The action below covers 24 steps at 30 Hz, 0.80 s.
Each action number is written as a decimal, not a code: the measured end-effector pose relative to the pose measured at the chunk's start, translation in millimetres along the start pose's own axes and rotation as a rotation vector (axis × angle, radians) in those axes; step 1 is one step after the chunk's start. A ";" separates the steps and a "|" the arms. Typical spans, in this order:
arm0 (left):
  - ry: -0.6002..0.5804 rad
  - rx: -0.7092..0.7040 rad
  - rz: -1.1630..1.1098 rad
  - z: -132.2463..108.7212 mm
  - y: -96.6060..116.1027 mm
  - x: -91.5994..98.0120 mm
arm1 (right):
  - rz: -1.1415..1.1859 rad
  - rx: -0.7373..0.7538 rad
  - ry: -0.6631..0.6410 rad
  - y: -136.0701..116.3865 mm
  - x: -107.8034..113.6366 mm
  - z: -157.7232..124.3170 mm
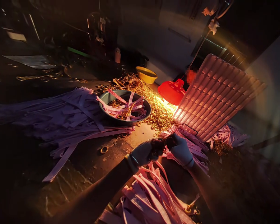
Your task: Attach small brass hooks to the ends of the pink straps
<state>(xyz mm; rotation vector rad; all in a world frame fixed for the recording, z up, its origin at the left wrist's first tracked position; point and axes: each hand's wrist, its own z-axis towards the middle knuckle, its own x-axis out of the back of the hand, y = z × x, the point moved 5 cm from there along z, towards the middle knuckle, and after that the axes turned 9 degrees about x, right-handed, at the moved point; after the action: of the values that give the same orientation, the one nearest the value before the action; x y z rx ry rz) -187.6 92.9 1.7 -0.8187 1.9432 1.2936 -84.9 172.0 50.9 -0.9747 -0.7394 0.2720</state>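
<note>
My left hand (146,151) and my right hand (180,149), both in pale gloves with dark fingers, meet in the middle of the head view. The fingers of both are closed, and what they pinch is too dark to make out. Just below them lies a heap of pink straps (151,194), its upper ends reaching close to my left hand. Behind my right hand is another bundle of pink straps (196,149). A loose gold ring (104,150) lies on the table (116,165) left of my left hand.
A dark bowl (102,113) holds straps and rings. Gold rings (162,116) are heaped beneath a lit red lamp (171,92), with a yellow basin (146,74) behind. A ribbed pink panel (217,96) stands tilted at right. More straps (67,115) spread left. A person is partly visible behind the panel.
</note>
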 end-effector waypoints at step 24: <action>-0.032 0.022 -0.289 21.7 6.4 30.1 | 0.387 -0.271 -0.030 -4.2 13.8 10.8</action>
<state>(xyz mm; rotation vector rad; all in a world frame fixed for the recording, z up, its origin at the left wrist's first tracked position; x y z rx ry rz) -206.5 111.1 -25.3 -1.0185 1.7357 1.1037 -82.6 184.0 64.2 -1.3752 -0.6199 0.5343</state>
